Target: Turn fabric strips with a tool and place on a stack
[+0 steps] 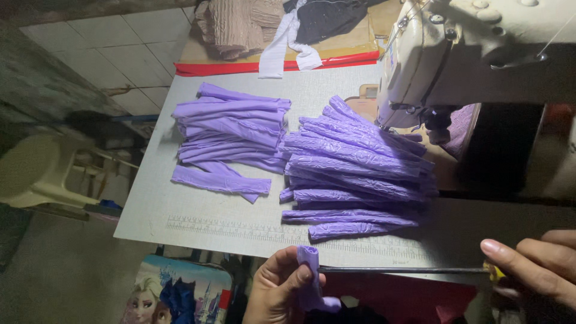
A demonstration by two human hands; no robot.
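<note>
1. Your left hand was closed around a small purple fabric tube, thumb pressed on its upper end, and you held it just off the near edge of the table, so the open end faced the rod.
2. Your right hand was pinched narrow on the yellow-tipped handle end of a thin dark rod, fingers stretched flat along it; that grip kept the rod level and aimed straight at the tube.
3. The rod's far tip met the tube at your left thumb. Whether it had gone inside the fabric I could not tell.
4. You worked low, at the table's front edge, just beyond its printed ruler markings, leaving the surface to the stacks.
5. The right pile of purple pieces lay fanned near the sewing machine, rolled and narrow, within easy reach of either hand.
6. The left pile sat apart from it, flatter and wider, so the two lots stayed unmixed.
7. Beige and dark garments lay pushed to the table's far end, well away from your hands.
8. A pale plastic chair stood off to the left, beside the table.
</note>
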